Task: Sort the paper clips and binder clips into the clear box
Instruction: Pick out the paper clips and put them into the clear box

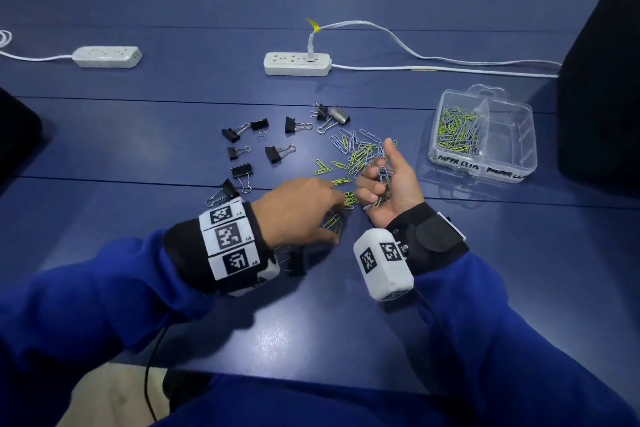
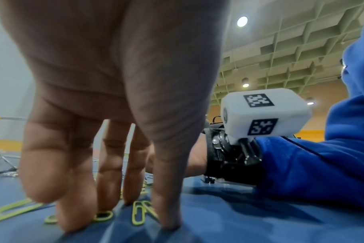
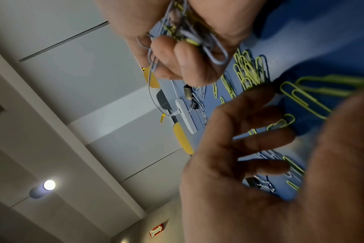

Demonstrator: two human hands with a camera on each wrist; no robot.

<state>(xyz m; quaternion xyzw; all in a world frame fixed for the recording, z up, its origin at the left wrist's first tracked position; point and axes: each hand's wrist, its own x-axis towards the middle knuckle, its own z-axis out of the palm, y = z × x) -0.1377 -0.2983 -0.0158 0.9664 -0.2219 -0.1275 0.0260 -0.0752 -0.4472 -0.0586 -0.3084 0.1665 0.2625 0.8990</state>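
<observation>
Green and grey paper clips [image 1: 356, 149] lie loose mid-table, with black binder clips [image 1: 273, 152] scattered to their left. My right hand [image 1: 384, 184] is turned palm-up and its curled fingers [image 3: 183, 65] grip a bunch of paper clips [image 3: 189, 29]. My left hand [image 1: 311, 208] is palm-down just left of it, its straight fingertips [image 2: 73, 218] resting on green paper clips [image 2: 139, 215] on the table. The clear box [image 1: 512, 163] stands to the right; its left compartment holds paper clips [image 1: 457, 132], and its right compartment looks empty.
Two white power strips [image 1: 107, 56] [image 1: 296, 63] and a white cable [image 1: 433, 59] lie across the far side of the blue table. A large dark object [image 1: 602, 80] stands right of the box. One binder clip [image 1: 296, 263] lies under my left wrist.
</observation>
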